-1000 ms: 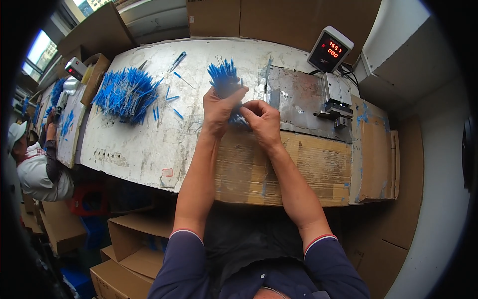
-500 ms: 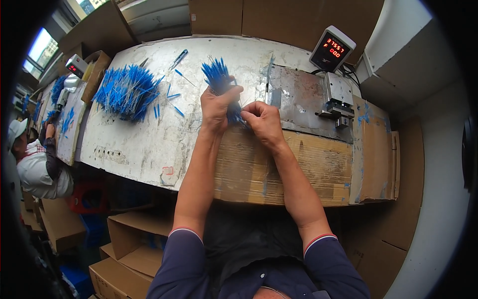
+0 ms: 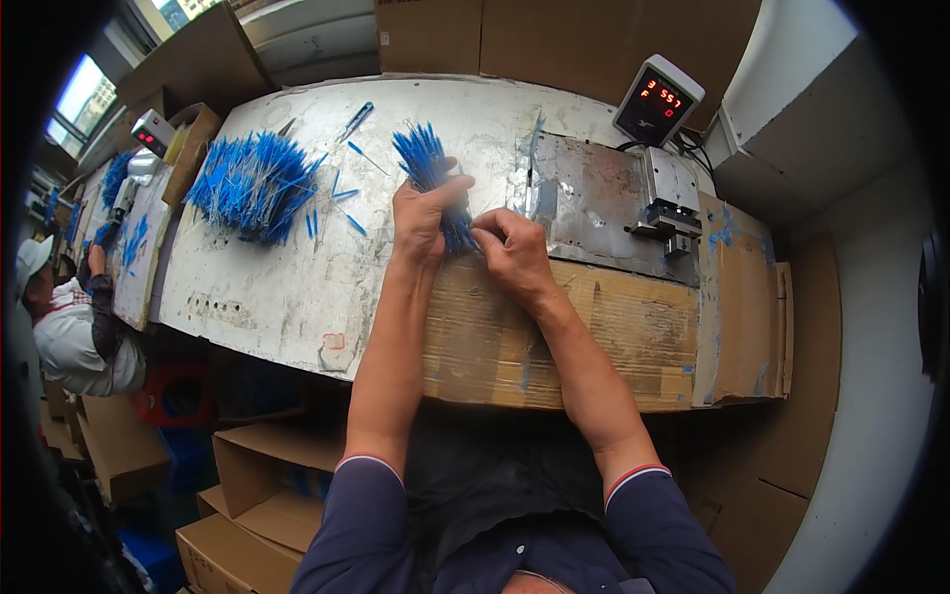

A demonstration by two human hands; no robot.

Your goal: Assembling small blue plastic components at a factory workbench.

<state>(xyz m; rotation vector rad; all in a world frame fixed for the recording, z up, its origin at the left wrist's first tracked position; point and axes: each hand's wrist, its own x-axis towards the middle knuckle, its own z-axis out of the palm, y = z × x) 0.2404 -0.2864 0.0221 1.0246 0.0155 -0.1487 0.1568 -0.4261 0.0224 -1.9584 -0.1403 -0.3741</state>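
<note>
My left hand (image 3: pixel 420 216) is wrapped round a bundle of slim blue pointed plastic pieces (image 3: pixel 420 153), thumb laid across it. Their tips fan out above the fist, and more blue ends show below it. Close by on the right, my right hand (image 3: pixel 515 259) is closed in a pinch at the bundle's lower end. Whatever lies between its fingertips is too small to make out. A large heap of similar blue pieces with pale thin stems (image 3: pixel 255 186) lies on the worktable (image 3: pixel 267 297) to the left. Between heap and hands, several loose blue pieces (image 3: pixel 355 223) are scattered.
A metal plate (image 3: pixel 599 198) with a clamp-like fixture (image 3: pixel 675 198) is at the right. Behind it stands a display box with red digits (image 3: pixel 659 99). Flattened cardboard (image 3: pixel 614 332) covers the near edge. A blue-handled tool (image 3: pixel 355 121) lies at the back. A co-worker (image 3: pixel 84 332) works far left.
Both hands have shifted slightly left with the bundle. The right fingertips remain at the bundle's lower end. The digits on the display box differ.
</note>
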